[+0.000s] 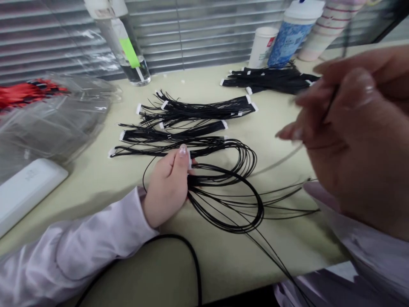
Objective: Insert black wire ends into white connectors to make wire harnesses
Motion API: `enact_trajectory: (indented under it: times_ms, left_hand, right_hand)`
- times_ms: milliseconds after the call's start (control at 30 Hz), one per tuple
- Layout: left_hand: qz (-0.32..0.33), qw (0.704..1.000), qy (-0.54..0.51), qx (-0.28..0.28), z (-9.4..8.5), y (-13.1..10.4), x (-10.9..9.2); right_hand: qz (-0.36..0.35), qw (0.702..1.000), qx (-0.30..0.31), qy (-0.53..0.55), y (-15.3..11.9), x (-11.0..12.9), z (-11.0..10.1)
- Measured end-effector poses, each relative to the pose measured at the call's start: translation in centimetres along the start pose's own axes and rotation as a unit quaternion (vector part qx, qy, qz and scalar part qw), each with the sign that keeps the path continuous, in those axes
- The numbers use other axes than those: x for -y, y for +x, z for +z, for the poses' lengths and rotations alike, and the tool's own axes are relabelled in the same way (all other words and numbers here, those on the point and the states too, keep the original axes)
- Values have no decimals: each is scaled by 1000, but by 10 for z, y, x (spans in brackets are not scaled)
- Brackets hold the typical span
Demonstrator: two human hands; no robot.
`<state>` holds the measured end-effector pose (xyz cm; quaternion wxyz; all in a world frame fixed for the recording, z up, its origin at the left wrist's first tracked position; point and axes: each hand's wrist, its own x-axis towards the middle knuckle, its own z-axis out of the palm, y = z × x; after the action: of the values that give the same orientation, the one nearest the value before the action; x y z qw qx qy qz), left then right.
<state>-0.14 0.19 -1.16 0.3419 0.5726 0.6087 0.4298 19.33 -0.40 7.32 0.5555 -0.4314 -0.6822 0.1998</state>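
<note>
My left hand (168, 185) is closed on a bundle of thin black wires (260, 209) with a white connector (189, 160) at its end. The wires loop out to the right, and some loose ends trail over the table's front edge. Raised at the right, close to the camera, my right hand (351, 115) pinches a thin black wire, which is blurred. Behind my left hand lie several black wire bundles with white connectors (198, 111).
More black bundles (271, 81) lie at the back right, before a paper cup (262, 47) and a blue cup (290, 34). A clear bottle (124, 47) stands at the back. Plastic bags (76, 111) and a white device (28, 187) are at the left.
</note>
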Motion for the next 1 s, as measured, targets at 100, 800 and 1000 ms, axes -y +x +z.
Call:
enact_trajectory:
  times_ms: [100, 800, 1000]
  left_hand:
    - [17, 1000, 19, 8, -1, 0, -2]
    - [48, 997, 37, 46, -4, 0, -10]
    - [51, 997, 35, 48, -3, 0, -8]
  right_hand:
    - [-52, 986, 88, -133, -3, -9, 9]
    - [-166, 905, 292, -260, -11, -26, 26]
    - [-187, 895, 290, -284, -11, -23, 22]
